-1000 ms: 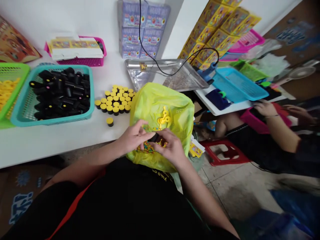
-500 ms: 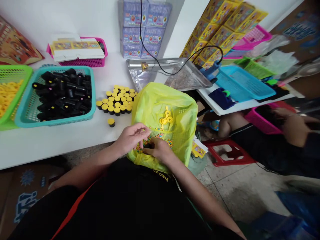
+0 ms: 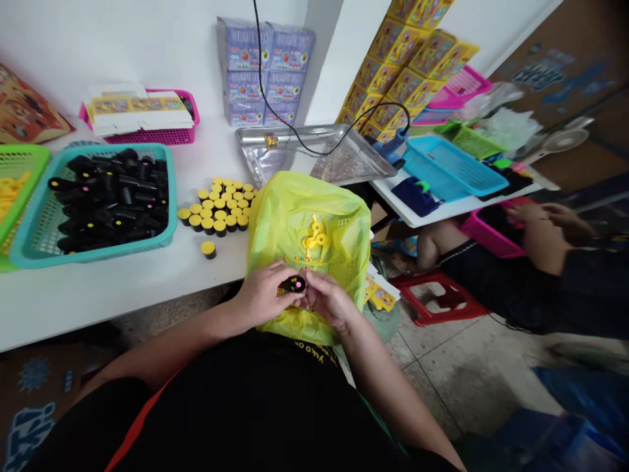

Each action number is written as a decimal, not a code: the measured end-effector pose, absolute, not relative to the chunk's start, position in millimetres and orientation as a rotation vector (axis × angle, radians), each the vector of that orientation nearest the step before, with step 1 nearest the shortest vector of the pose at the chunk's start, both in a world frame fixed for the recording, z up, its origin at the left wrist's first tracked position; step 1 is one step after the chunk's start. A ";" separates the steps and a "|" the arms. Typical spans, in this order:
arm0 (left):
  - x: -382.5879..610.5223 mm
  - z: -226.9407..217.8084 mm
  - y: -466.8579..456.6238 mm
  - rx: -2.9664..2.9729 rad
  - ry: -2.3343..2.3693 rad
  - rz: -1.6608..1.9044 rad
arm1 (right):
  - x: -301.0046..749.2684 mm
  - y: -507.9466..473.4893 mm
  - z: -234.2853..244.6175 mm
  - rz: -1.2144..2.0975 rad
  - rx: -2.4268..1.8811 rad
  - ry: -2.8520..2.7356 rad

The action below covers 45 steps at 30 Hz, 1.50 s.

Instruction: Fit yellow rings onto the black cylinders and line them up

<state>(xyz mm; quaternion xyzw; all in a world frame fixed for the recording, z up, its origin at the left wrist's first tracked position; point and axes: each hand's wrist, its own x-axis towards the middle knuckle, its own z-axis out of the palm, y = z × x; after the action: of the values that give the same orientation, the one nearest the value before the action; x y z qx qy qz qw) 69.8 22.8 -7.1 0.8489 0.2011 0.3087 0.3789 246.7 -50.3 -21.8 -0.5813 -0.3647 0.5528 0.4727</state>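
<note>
My left hand (image 3: 261, 295) and my right hand (image 3: 328, 301) meet above a yellow-green plastic bag (image 3: 339, 242) on my lap. Between them they pinch a small black plastic tube (image 3: 293, 284), its end showing coloured beads. Some small multicoloured beads (image 3: 287, 292) lie on the bag just under my hands, partly hidden by them. Higher on the bag sits a few linked yellow plastic pieces (image 3: 313, 237). Just left of my left hand, a loose yellow-capped black tube (image 3: 208, 249) stands on the white table (image 3: 98, 308).
A cluster of yellow-capped tubes (image 3: 215, 210) stands beside a teal basket (image 3: 93, 257) of black tubes. Behind are a metal tray (image 3: 275, 141), stacked boxes (image 3: 265, 72) and a pink basket (image 3: 167, 136). At right, a co-worker's hands (image 3: 535, 226) work over a pink basket (image 3: 484, 236), near a red stool (image 3: 432, 298).
My hands have come together and raised the black tube off the beads. My right hand no longer presses down on the bag. The whole view has shifted slightly.
</note>
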 end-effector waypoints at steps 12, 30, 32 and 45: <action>66.8 -12.4 19.7 2.022 0.668 0.826 | 289.4 22.9 -35.9 0.358 -2.486 -1.384; 68.9 -9.7 20.1 2.011 0.663 0.778 | 271.7 21.6 -34.2 0.180 -2.405 -1.545; 69.6 -10.3 19.5 2.019 0.675 0.766 | 270.9 27.8 -34.7 0.200 -2.421 -1.601; 71.0 -8.9 23.1 1.935 0.691 0.788 | 289.6 0.9 -27.4 0.293 -1.894 -1.259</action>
<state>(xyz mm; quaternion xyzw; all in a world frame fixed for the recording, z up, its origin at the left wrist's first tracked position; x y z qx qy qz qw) 71.0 23.1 -8.9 0.7838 0.2799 0.3192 0.4532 289.6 0.9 -27.4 -0.7528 -0.5005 0.1164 0.4114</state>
